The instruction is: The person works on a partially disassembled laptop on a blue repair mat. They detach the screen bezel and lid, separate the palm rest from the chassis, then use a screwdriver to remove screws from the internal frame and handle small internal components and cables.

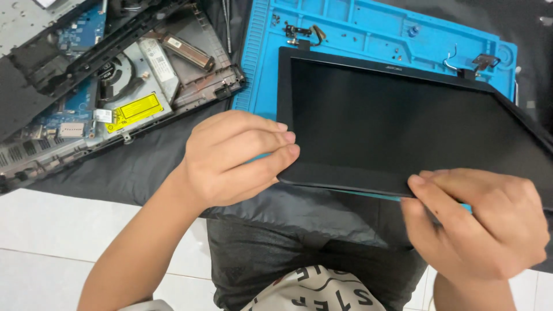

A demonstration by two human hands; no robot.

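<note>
A dark, unlit laptop screen panel, rectangular with a black bezel, lay at the right, near. At the far left, a rectangular yellow label and a small white label sat inside the opened laptop base.

Screen panel on work mat, opened laptop base to its left

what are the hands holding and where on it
Both hold the laptop screen by its near edge: left hand at the near-left corner, right hand further right, fingers on the bezel.
</note>
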